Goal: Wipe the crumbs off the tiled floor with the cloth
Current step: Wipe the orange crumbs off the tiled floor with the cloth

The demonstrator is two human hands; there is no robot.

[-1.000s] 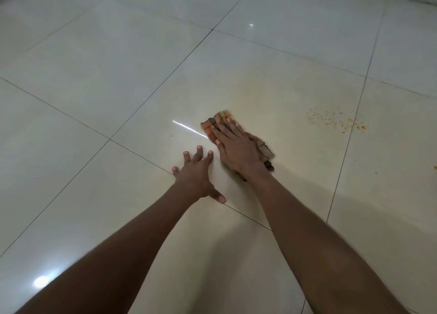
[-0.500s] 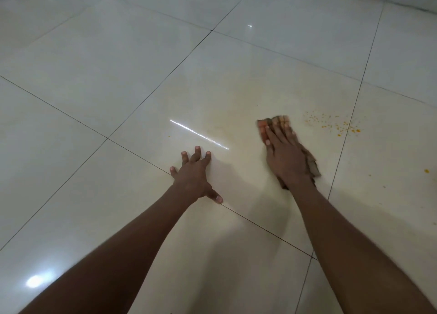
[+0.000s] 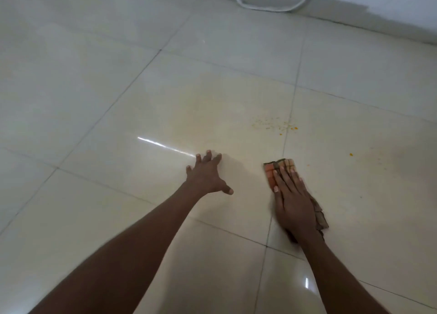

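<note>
My right hand (image 3: 292, 201) lies flat on a folded orange-and-brown checked cloth (image 3: 280, 166), pressing it onto the cream tiled floor (image 3: 165, 101). The cloth's front edge sticks out past my fingertips and its tail shows behind my wrist. A scatter of small orange crumbs (image 3: 276, 124) lies beyond the cloth, along a grout line. Single crumbs (image 3: 351, 154) lie further right. My left hand (image 3: 205, 175) rests on the floor to the left of the cloth, fingers spread, holding nothing.
A white curved tube frame (image 3: 272, 7) stands at the far edge by the grey-and-white wall base (image 3: 378, 18). Glossy tiles reflect a bright light streak (image 3: 165, 145) just left of my left hand.
My right hand slid the cloth to the right, from beside my left hand to just below the crumb patch. The view tilted up, showing the wall.
</note>
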